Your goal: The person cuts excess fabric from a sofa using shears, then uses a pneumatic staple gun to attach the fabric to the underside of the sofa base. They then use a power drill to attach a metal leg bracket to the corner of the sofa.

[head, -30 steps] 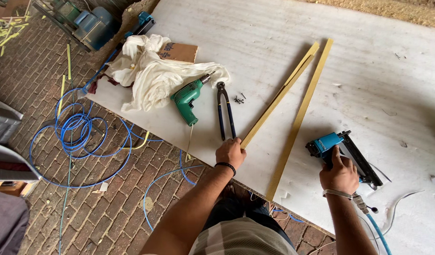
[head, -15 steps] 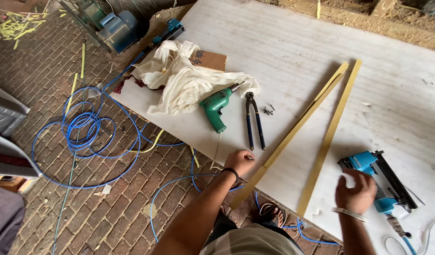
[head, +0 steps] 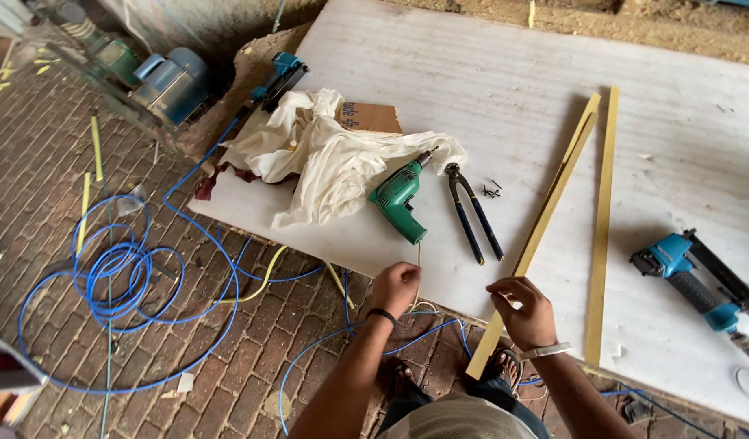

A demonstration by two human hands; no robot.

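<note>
Left hand (head: pixel 396 286): I see it curled at the counter's (head: pixel 488 73) near edge, seemingly empty.
Right hand (head: pixel 527 311): gripping the wooden strip (head: pixel 545 223), steadying its overhanging end.

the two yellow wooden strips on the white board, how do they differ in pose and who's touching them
The left strip lies slanted, its near end sticking out past the white board's edge; the right strip runs nearly straight and ends on the board. The right hand is at the left strip's near end, while the right strip lies untouched. Their far ends nearly meet; the near ends spread apart. Both are long, thin and pale yellow.
</note>
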